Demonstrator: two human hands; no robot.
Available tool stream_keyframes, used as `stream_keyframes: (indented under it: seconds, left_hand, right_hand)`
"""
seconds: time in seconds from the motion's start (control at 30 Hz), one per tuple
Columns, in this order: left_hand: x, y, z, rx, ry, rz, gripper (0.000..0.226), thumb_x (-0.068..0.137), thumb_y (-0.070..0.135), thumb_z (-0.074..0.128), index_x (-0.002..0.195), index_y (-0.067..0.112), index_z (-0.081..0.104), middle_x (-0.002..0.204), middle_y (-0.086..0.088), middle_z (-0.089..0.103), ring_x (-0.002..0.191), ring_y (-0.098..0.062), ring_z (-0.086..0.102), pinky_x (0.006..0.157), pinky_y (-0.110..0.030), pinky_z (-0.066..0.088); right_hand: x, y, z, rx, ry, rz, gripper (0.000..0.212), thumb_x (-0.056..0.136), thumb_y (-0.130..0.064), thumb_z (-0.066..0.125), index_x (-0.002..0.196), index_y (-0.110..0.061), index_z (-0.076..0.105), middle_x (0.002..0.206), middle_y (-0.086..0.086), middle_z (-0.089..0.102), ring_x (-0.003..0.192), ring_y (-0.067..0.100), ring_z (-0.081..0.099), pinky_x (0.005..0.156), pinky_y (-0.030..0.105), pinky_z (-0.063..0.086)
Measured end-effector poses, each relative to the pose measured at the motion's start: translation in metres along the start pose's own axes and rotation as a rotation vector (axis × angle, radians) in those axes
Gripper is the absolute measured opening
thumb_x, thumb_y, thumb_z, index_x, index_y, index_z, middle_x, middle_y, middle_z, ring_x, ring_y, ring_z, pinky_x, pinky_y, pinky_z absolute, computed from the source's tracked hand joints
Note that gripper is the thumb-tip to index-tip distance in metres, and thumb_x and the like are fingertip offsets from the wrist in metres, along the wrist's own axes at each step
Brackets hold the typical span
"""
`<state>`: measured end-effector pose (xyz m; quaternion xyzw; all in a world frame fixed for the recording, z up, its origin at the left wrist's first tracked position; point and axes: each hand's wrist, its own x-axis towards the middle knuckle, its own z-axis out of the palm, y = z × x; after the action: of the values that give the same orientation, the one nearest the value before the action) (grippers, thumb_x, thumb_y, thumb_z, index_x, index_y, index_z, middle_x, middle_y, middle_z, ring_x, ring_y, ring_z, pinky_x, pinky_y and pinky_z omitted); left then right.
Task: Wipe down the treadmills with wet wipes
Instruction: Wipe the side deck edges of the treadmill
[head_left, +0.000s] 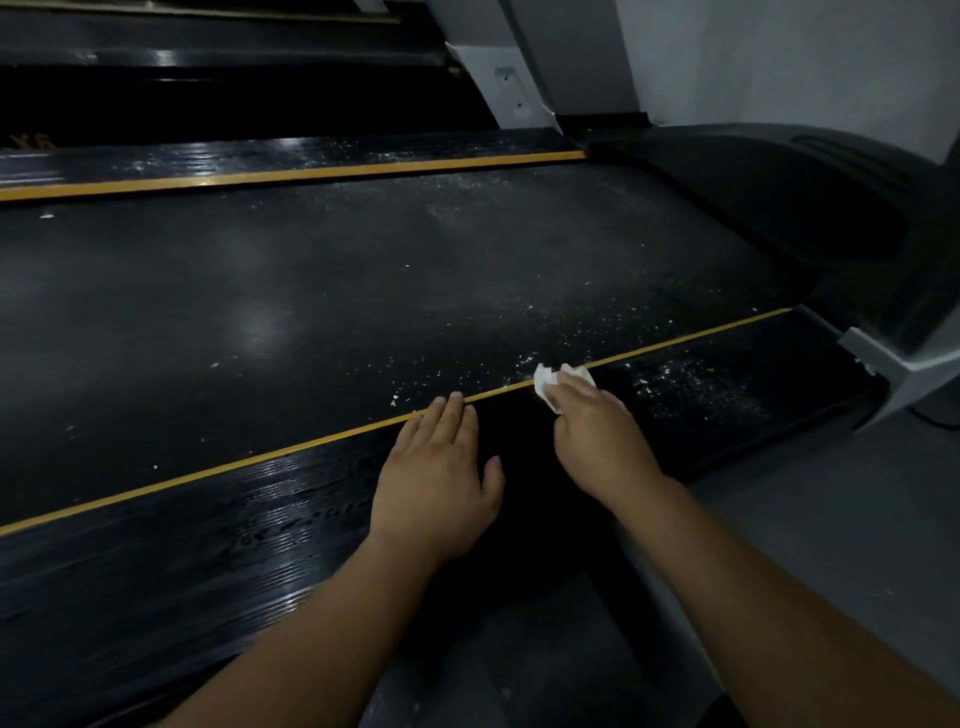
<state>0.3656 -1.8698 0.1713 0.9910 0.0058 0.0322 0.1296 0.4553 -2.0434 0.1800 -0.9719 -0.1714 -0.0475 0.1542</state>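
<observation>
Pressing on the treadmill side rail, right hand grips a wet wipe, left hand lies flat

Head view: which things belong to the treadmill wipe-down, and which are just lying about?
In the job:
- wet wipe, held by the right hand on the near side rail
- left hand, flat on that rail
- belt, speckled white

Just there:
- grey upright
- grey floor
- black cable at the right edge

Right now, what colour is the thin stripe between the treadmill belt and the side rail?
Yellow-orange. The stripe runs along the black side rail, seen in the head view.
</observation>
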Motion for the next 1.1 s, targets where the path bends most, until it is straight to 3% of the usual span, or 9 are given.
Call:
stream_keyframes:
  seconds: [0.17,0.37,0.47,0.57,0.7,0.83,0.9,1.03,1.1]
  left_hand:
    - [0.008,-0.019,-0.007,0.001,-0.127,0.108,0.071,0.101,0.051,0.016,0.162,0.017,0.008,0.17,-0.001,0.0,0.156,-0.013,-0.004,0.124,-0.028,-0.004]
    - [-0.003,-0.021,-0.006,0.06,-0.049,0.139,0.091,0.083,0.056,-0.012,0.162,0.018,0.01,0.17,0.0,0.0,0.156,-0.011,-0.002,0.119,-0.025,-0.011]
    - [-0.002,-0.021,-0.005,0.04,-0.048,0.118,0.091,0.083,0.056,-0.014,0.163,0.018,0.007,0.17,0.0,-0.001,0.156,-0.011,-0.004,0.119,-0.026,-0.012]
    - [-0.004,-0.023,-0.006,0.052,-0.062,0.1,0.093,0.082,0.058,-0.014,0.162,0.016,0.004,0.17,-0.003,-0.003,0.156,-0.013,-0.007,0.12,-0.027,-0.012]
    - [-0.002,-0.022,-0.007,0.072,-0.067,0.105,0.092,0.082,0.058,-0.013,0.162,0.015,0.002,0.169,-0.003,-0.008,0.155,-0.014,-0.01,0.121,-0.029,-0.011]
    - [-0.001,-0.023,-0.005,0.05,-0.073,0.122,0.091,0.083,0.057,-0.012,0.163,0.016,0.003,0.17,-0.002,-0.005,0.155,-0.012,-0.008,0.12,-0.027,-0.012]
    - [-0.001,-0.024,-0.006,0.059,-0.081,0.134,0.092,0.082,0.057,-0.012,0.163,0.016,0.003,0.17,-0.002,-0.005,0.155,-0.012,-0.009,0.119,-0.026,-0.014]
    - [-0.002,-0.023,-0.007,0.059,-0.07,0.122,0.091,0.082,0.057,-0.012,0.162,0.015,0.004,0.17,-0.002,-0.008,0.155,-0.013,-0.01,0.119,-0.027,-0.014]
    - [-0.002,-0.022,-0.007,0.064,-0.074,0.128,0.092,0.082,0.056,-0.013,0.162,0.015,0.004,0.17,-0.003,-0.007,0.155,-0.013,-0.009,0.119,-0.027,-0.014]
  right_hand:
    - [-0.022,-0.048,0.006,0.016,-0.178,-0.221,0.065,0.092,-0.018,0.031,0.156,-0.028,0.033,0.164,-0.006,0.029,0.152,0.007,0.019,0.124,0.04,0.009]
    - [-0.007,-0.013,-0.006,-0.015,-0.091,0.095,0.061,0.098,-0.039,0.015,0.15,-0.029,0.045,0.163,-0.012,0.031,0.149,0.001,0.02,0.121,0.041,0.006]
    - [-0.026,-0.061,0.01,0.027,-0.156,-0.12,0.082,0.083,-0.045,0.001,0.154,-0.029,0.038,0.164,-0.011,0.027,0.151,0.002,0.016,0.122,0.041,0.006]
    - [-0.027,-0.047,0.005,0.02,-0.194,-0.184,0.073,0.087,-0.041,0.007,0.156,-0.036,0.031,0.164,-0.017,0.024,0.15,-0.002,0.013,0.122,0.04,0.003]
    - [-0.008,0.009,-0.006,-0.054,-0.068,0.104,0.066,0.093,-0.043,0.012,0.151,-0.034,0.04,0.163,-0.013,0.029,0.15,0.002,0.019,0.121,0.044,0.01]
    - [-0.037,-0.054,0.009,0.06,-0.168,-0.141,0.068,0.091,-0.042,0.013,0.154,-0.033,0.036,0.163,-0.015,0.029,0.151,0.001,0.017,0.124,0.045,0.009]
    - [-0.038,-0.046,0.004,0.049,-0.17,-0.17,0.066,0.092,-0.042,0.014,0.154,-0.035,0.037,0.162,-0.016,0.029,0.15,0.0,0.018,0.123,0.044,0.007]
    - [-0.006,0.007,-0.008,0.017,-0.097,0.174,0.053,0.102,-0.036,0.022,0.15,-0.035,0.043,0.163,-0.016,0.028,0.15,0.0,0.019,0.122,0.045,0.007]
    - [-0.012,-0.019,-0.001,0.002,-0.109,0.088,0.06,0.097,-0.041,0.017,0.152,-0.034,0.04,0.163,-0.014,0.028,0.15,0.001,0.018,0.122,0.045,0.01]
